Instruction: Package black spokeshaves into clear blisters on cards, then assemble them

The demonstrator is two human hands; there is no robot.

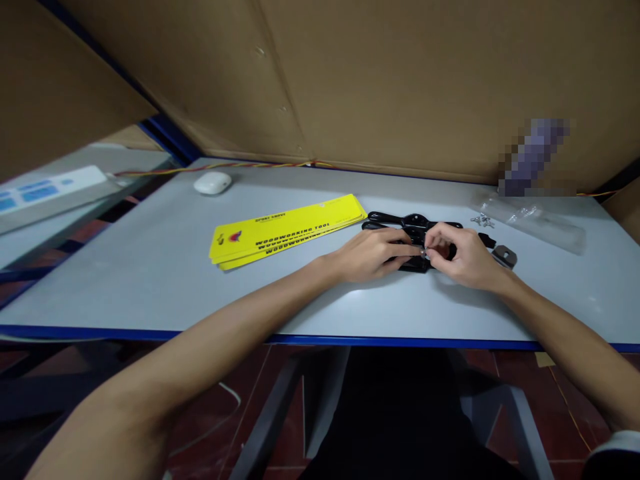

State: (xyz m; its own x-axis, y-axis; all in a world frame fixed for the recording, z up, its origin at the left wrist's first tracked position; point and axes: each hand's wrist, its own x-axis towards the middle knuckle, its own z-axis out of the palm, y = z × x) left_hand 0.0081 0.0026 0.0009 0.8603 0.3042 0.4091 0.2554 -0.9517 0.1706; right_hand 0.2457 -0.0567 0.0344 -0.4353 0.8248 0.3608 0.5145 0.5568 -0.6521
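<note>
Several black spokeshaves (415,221) lie side by side in front of me, their handles pointing left and right. My left hand (373,255) rests over the nearest one, fingers closed on its body and partly hiding it. Thumb and forefinger of my right hand (463,255) are pinched together over the middle of that same tool. A small shiny metal screw (423,253) shows at those fingertips; its exact shape is too small to tell. To the right of my right hand lie flat grey metal blades (505,256) with a slot. Loose silver screws (483,221) sit in a little pile behind them.
Yellow printed cards (285,228) are stacked left of the spokeshaves. A crumpled clear plastic bag (545,225) lies at the right. At the back left are a white rounded case (213,183) and, on another surface, a power strip (60,193). Cardboard walls (380,87) enclose the table.
</note>
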